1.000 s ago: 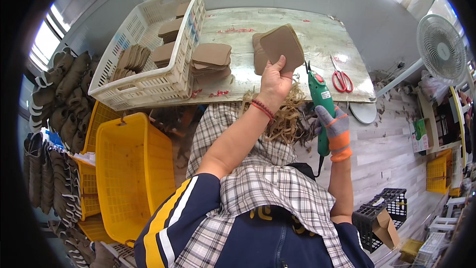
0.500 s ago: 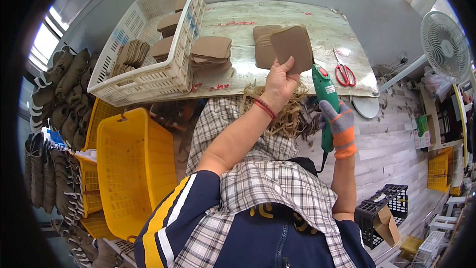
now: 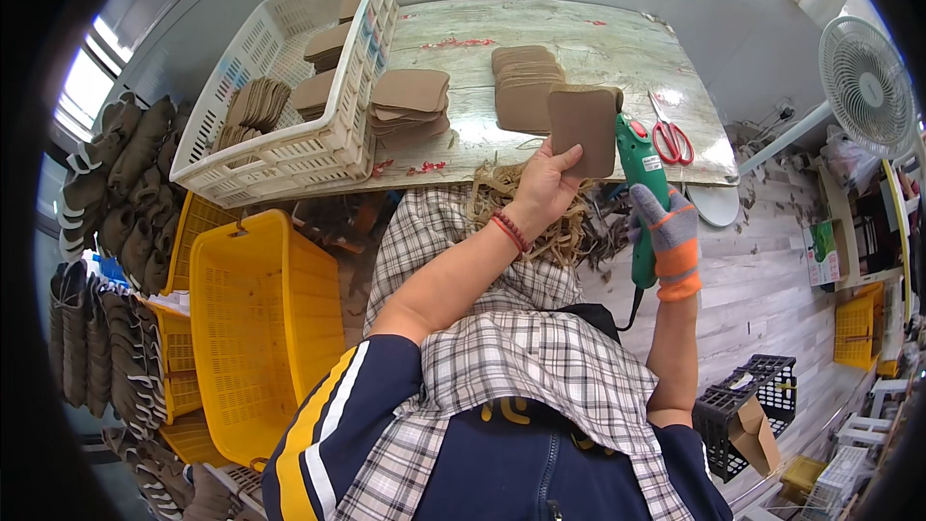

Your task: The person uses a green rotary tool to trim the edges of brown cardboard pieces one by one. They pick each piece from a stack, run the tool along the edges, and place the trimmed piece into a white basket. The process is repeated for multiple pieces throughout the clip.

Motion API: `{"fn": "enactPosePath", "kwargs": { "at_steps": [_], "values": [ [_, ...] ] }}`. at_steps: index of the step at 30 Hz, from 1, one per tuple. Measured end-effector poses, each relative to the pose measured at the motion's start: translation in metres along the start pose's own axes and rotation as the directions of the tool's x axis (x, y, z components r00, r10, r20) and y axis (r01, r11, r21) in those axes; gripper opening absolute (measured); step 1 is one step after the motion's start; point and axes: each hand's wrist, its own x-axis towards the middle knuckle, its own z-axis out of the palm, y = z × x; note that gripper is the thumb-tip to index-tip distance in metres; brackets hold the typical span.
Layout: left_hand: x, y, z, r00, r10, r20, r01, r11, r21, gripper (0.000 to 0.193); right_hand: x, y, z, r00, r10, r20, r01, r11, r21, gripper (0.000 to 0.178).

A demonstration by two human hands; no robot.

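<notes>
left hand point(image 3: 545, 188): fingers closed on the lower edge of a flat brown rounded-rectangle leather piece point(image 3: 584, 130), raised upright above the surface point(image 3: 463, 39) so its side edge meets the green handheld power tool point(image 3: 639, 174). gloved right hand point(image 3: 667, 236): fingers wrapped around the tool's handle. the piece is matte, uniform tan.

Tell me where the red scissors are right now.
In the head view, the red scissors lie on the table at its right end, just right of the green power tool held in the gloved right hand.
</notes>
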Motion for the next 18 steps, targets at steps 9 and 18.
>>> {"fn": "enactPosePath", "kwargs": {
  "at_steps": [9, 18],
  "values": [
    [-0.002, 0.043, -0.021, 0.993, -0.071, 0.093, 0.034, 0.936, 0.35, 0.031, -0.009, -0.004, -0.014, 0.997, 0.009, 0.075, -0.002, 0.996, -0.093, 0.031],
    [0.004, 0.092, -0.035, 0.972, -0.219, 0.087, 0.101, 0.721, 0.686, 0.038, -0.02, 0.009, -0.025, 0.984, 0.079, 0.163, -0.039, 0.972, -0.232, 0.037]
  ]
}}
